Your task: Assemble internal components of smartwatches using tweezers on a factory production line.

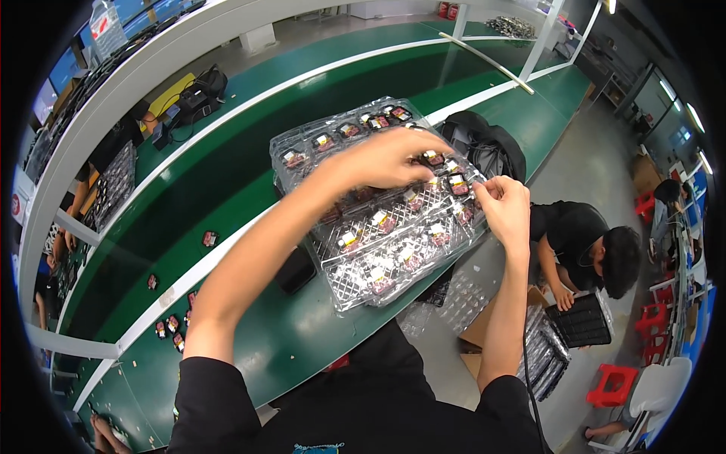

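Note:
A stack of clear plastic blister trays (355, 291) lies tilted across the green bench in front of me. Small black parts with red, white and yellow faces sit in its pockets, among them one part (458, 184) near the right end. My left hand (393, 159) reaches over the tray with bent fingers, close to another such part (432, 158); motion smears it and its grip is unclear. At the tray's right edge, my right hand (505, 206) has thumb and forefinger pinched together beside the nearer part. What lies between those fingertips is too small to make out.
Loose black-and-red parts (172, 324) lie on the belt and bench at left. A black bag (484, 144) stands behind the trays. To the right, a co-worker (582, 250) bends over a black tray (581, 319) beside a cardboard box (484, 321). Red stools (611, 384) stand farther right.

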Demonstrator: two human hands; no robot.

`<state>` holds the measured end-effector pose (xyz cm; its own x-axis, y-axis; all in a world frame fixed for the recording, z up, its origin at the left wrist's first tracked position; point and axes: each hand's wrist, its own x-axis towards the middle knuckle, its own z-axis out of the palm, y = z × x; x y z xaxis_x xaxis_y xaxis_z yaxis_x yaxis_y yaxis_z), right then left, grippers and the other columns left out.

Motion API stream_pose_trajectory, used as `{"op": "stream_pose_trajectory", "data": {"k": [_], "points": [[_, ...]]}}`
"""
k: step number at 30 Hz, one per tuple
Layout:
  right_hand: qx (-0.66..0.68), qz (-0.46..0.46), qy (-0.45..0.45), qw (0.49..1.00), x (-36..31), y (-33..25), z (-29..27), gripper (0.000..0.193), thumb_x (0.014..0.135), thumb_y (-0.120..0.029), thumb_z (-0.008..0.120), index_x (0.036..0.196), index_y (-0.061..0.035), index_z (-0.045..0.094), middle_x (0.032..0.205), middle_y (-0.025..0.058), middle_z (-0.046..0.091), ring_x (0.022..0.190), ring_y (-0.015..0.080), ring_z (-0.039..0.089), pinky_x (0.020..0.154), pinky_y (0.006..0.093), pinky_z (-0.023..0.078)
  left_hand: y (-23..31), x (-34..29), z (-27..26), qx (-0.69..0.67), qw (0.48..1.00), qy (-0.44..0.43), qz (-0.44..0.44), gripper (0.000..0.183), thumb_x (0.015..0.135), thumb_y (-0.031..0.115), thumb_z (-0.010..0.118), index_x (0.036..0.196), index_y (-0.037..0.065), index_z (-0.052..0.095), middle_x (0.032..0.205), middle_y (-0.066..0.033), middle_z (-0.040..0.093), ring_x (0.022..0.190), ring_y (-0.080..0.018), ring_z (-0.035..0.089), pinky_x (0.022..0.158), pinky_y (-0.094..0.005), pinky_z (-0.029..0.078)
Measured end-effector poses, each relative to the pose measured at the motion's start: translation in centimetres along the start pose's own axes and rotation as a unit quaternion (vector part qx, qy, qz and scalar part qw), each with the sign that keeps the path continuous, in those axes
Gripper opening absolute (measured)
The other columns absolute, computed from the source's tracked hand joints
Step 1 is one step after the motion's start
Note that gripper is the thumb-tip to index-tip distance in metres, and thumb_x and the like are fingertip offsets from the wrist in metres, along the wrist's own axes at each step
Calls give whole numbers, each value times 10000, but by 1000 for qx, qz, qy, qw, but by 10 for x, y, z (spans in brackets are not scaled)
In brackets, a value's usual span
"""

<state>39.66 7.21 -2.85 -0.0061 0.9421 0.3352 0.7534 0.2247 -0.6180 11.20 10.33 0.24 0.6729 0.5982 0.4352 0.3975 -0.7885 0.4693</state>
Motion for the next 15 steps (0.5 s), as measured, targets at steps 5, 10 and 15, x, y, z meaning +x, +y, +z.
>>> {"op": "stream_pose_trajectory", "data": {"k": [5, 10, 15], "points": [[-70, -70, 35, 994, 0, -16, 2, 275, 915, -270, 774, 874, 2, 775, 835, 144, 708, 789, 394, 725, 723, 485, 554, -19, -121, -78, 256, 914, 178, -258, 436, 1071, 344, 681, 1414, 79, 730, 1512, -134, 678, 1429, -347, 612, 1203, -460, 483], [-80, -75, 55, 992, 12, -4, 7, 256, 926, -263, 770, 904, -8, 760, 848, 145, 687, 809, 401, 717, 744, 490, 548, -42, -177, -71, 117, 882, 171, -424, 473, 1069, 357, 669, 1426, 50, 706, 1381, -165, 749, 1266, -372, 721, 1084, -482, 558], [-70, -80, 67, 992, 17, 4, 22, 278, 962, -289, 779, 921, -16, 754, 841, 140, 678, 791, 401, 701, 722, 487, 526, -37, -186, -59, 177, 868, 242, -395, 422, 1082, 311, 626, 1403, 52, 715, 1374, -188, 753, 1287, -391, 711, 1106, -504, 547]]}}
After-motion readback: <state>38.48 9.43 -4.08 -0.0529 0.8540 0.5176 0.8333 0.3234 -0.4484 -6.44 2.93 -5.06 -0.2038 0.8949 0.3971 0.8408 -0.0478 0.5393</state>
